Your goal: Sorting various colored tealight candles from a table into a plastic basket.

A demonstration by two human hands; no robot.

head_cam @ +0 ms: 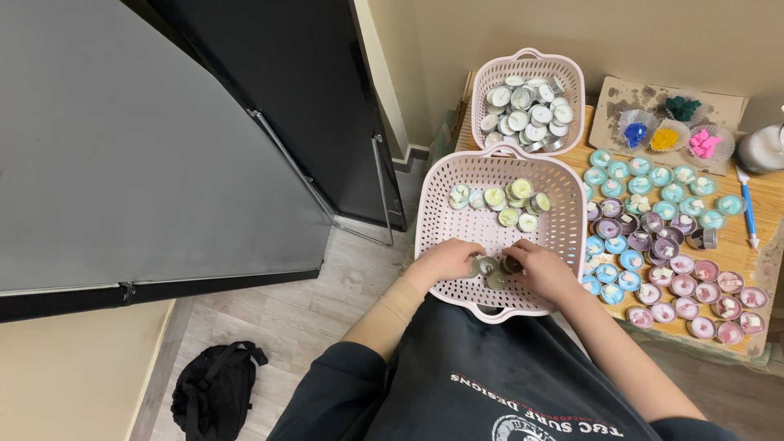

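Observation:
A pink perforated basket (445, 220) rests near my lap and holds several tealight candles in metal cups (498, 198) along its far side. My left hand (445, 260) and my right hand (541, 268) are both down in the basket's near part, fingers closed around a few small tealight cups (492, 268) between them. A second, smaller pink basket (487, 77) behind it is heaped with white tealights.
A wooden table (759, 204) on the right carries rows of teal, purple and pink tealights (653, 237), paper cups of coloured wax pieces (665, 135), a blue-handled tool (748, 208). A black backpack (214, 390) lies on the floor at left, beside a large dark board.

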